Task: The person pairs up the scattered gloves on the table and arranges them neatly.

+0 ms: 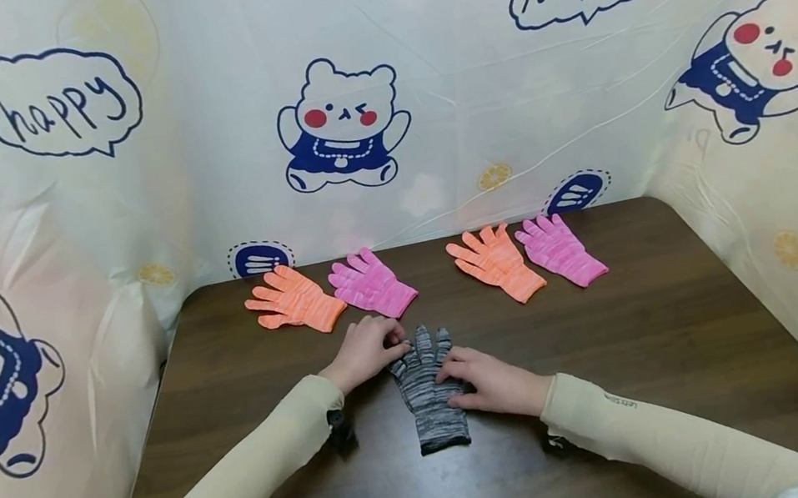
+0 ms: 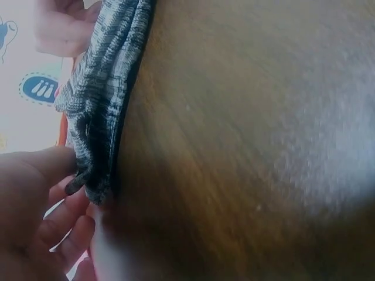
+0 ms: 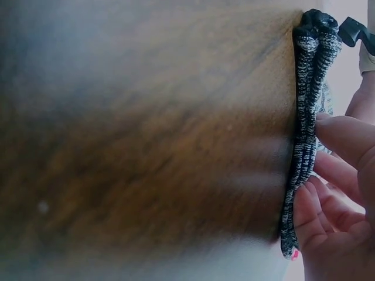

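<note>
While both hands work at table centre: readings per view.
Head view: grey gloves (image 1: 429, 392) lie stacked flat on the table (image 1: 680, 313), cuffs near me. My left hand (image 1: 367, 352) pinches a fingertip at the far left; my right hand (image 1: 488, 383) rests on the palm area, fingers relaxed.
Far row: orange glove (image 1: 296, 300), pink glove (image 1: 372, 284), second orange glove (image 1: 497, 263), second pink glove (image 1: 561, 249).
Left wrist view: thumb and fingers (image 2: 44, 170) grip a grey knit fingertip.
Right wrist view: two grey layers seen edge-on, fingers (image 3: 345, 140) lying on top.
</note>
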The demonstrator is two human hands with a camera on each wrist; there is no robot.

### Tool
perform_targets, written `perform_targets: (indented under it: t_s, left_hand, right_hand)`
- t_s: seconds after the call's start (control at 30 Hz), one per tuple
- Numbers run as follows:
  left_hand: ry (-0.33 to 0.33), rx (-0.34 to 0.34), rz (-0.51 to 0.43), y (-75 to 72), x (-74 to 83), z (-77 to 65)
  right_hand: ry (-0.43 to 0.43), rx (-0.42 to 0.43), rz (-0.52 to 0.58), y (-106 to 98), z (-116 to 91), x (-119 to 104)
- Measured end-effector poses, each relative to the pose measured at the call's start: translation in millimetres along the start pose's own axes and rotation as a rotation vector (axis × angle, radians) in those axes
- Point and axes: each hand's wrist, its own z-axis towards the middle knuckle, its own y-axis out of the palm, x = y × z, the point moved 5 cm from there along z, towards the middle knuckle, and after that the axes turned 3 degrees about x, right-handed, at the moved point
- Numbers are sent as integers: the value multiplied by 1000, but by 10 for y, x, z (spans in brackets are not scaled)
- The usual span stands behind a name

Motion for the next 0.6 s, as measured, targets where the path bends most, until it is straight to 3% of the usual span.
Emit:
perform_targets:
  t_s: [0.3,0.6]
  left_hand:
    - [-25,-15,-78,-49,-2,5]
    - [-26,23,-16,-37,-44,-1]
  right_hand:
    - [27,-28,-1,-18,10,-18]
    - [4,-24,-3,-29,11,-47]
